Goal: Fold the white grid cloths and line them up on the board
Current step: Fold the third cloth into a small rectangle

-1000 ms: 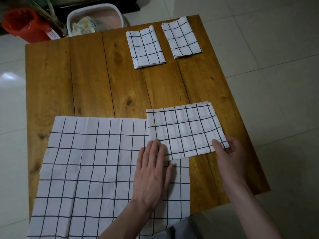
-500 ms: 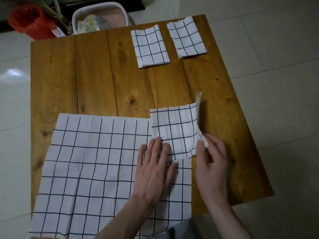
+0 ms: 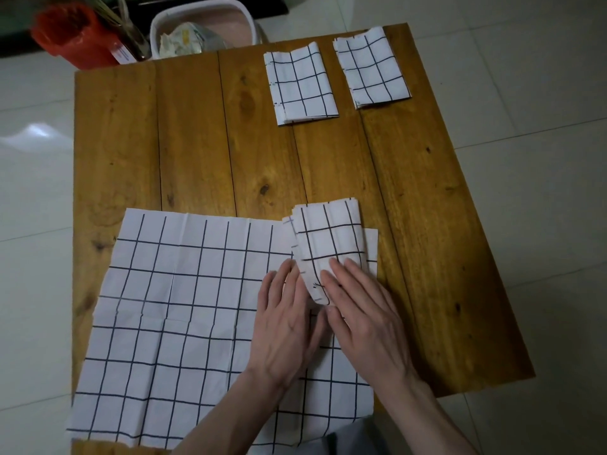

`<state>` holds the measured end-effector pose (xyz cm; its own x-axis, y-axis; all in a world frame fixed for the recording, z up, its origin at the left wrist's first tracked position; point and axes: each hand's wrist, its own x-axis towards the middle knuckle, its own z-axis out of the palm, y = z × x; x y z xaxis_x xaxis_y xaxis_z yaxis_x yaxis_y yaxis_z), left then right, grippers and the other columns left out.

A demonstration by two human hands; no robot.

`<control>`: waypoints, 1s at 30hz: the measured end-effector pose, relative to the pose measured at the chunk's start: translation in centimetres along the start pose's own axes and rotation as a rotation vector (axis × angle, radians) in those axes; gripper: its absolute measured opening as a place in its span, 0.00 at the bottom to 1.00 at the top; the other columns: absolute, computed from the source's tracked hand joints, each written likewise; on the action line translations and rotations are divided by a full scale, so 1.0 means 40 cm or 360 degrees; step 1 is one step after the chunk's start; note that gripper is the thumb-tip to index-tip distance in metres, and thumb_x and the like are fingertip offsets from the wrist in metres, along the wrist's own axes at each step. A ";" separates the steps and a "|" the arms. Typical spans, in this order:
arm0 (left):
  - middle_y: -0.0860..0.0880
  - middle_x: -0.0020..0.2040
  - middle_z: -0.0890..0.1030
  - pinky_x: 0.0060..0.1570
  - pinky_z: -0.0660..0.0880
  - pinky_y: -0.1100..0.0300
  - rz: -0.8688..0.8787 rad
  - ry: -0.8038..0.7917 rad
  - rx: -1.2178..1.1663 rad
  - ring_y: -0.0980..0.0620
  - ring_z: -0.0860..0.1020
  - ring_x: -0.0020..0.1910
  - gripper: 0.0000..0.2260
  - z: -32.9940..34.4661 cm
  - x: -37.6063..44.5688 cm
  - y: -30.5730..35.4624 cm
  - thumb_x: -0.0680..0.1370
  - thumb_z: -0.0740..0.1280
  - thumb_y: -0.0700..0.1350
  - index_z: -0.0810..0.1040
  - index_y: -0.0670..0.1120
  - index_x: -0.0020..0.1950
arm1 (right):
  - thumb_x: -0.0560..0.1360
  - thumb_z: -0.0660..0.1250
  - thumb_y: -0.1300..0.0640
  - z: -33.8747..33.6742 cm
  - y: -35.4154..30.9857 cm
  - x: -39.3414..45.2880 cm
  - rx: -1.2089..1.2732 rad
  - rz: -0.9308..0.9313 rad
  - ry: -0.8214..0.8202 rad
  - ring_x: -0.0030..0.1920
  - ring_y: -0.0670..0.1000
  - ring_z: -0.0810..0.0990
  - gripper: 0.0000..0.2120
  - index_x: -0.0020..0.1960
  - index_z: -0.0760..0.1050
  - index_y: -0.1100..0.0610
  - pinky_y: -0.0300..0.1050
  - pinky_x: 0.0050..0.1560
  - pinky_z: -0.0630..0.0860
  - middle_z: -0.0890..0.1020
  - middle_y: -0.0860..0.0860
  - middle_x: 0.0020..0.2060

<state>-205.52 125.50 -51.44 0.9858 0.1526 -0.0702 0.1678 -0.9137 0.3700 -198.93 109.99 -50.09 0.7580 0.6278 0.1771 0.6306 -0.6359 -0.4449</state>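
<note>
Hands first: your left hand [image 3: 285,323] and right hand [image 3: 364,316] both lie flat, fingers straight, pressing the half-folded cloth [image 3: 328,244] onto the open cloth [image 3: 184,323] spread over the counter [image 3: 197,142]. Two folded cloths [image 3: 300,85] [image 3: 372,68] sit side by side at the far edge, with a red bin [image 3: 70,34] and a white tub [image 3: 202,26] on the floor beyond.

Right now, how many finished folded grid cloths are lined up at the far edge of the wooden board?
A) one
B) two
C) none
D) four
B: two folded grid cloths lie side by side at the far edge, the left one and the right one, while both hands press a third nearer the person.
</note>
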 end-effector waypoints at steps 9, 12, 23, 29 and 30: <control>0.42 0.80 0.69 0.79 0.62 0.40 0.0022 -0.0027 0.0150 0.43 0.61 0.83 0.27 0.004 0.004 -0.008 0.84 0.60 0.55 0.68 0.41 0.79 | 0.84 0.57 0.57 0.025 0.035 -0.003 -0.0222 -0.0013 -0.0129 0.80 0.55 0.64 0.23 0.78 0.70 0.59 0.59 0.74 0.72 0.70 0.54 0.78; 0.44 0.82 0.66 0.79 0.60 0.40 0.0014 -0.0043 0.0115 0.44 0.59 0.83 0.28 0.002 0.005 -0.010 0.84 0.60 0.55 0.67 0.43 0.81 | 0.83 0.56 0.59 0.028 0.051 -0.017 -0.0271 -0.0017 -0.0166 0.81 0.55 0.62 0.24 0.79 0.68 0.59 0.59 0.75 0.70 0.68 0.55 0.79; 0.45 0.77 0.73 0.79 0.61 0.43 -0.0002 0.0093 -0.0113 0.47 0.65 0.81 0.22 -0.015 0.019 -0.005 0.86 0.54 0.50 0.73 0.42 0.75 | 0.86 0.51 0.45 0.020 0.061 -0.021 -0.0282 -0.0025 -0.0571 0.84 0.50 0.48 0.31 0.85 0.50 0.54 0.54 0.82 0.53 0.51 0.51 0.85; 0.42 0.76 0.72 0.77 0.65 0.42 -0.0078 0.0148 -0.0133 0.44 0.66 0.79 0.23 -0.009 0.024 0.020 0.85 0.60 0.51 0.66 0.43 0.77 | 0.86 0.48 0.44 0.005 0.045 -0.007 -0.0172 0.0045 -0.0643 0.84 0.49 0.44 0.31 0.85 0.48 0.55 0.52 0.82 0.49 0.48 0.50 0.85; 0.40 0.76 0.71 0.76 0.67 0.40 -0.0062 0.0134 -0.0076 0.42 0.66 0.79 0.24 -0.006 0.022 0.021 0.84 0.62 0.50 0.66 0.43 0.78 | 0.86 0.48 0.46 0.002 0.043 -0.003 -0.0082 0.0086 -0.0634 0.84 0.48 0.45 0.30 0.85 0.49 0.54 0.51 0.82 0.48 0.49 0.49 0.85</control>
<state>-204.52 124.96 -50.98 0.9753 0.2207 -0.0081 0.2043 -0.8878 0.4124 -197.95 108.85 -50.96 0.6724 0.7115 -0.2041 0.6071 -0.6879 -0.3978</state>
